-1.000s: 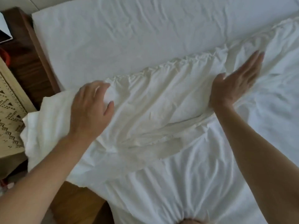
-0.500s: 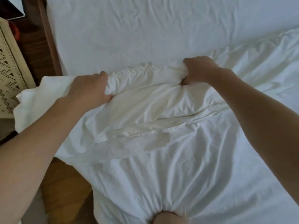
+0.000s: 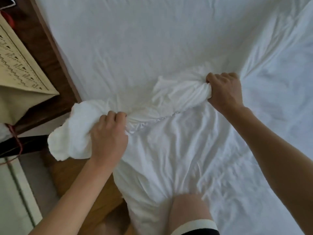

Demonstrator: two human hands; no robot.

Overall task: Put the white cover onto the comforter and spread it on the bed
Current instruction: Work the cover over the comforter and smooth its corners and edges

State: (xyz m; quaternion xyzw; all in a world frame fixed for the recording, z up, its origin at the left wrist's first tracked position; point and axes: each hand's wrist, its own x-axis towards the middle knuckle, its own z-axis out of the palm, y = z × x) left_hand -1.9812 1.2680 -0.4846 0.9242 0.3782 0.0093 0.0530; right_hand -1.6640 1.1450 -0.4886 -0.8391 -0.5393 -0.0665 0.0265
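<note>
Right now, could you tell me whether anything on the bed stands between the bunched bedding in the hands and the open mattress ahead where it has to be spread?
Nothing visible does. The left hand and right hand both grip the bunched white bedding, and the sheeted bed beyond it shows only wrinkles.

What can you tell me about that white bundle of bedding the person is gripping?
The white cloth comforter cover is soft, thin and heavily creased, lying rumpled on the white-sheeted bed. Its upper edge is gathered into a bunched ridge. The left hand grips the puffy end overhanging the bed's corner; the right hand grips a twisted bunch farther along. A bare knee presses against its lower part.
</note>
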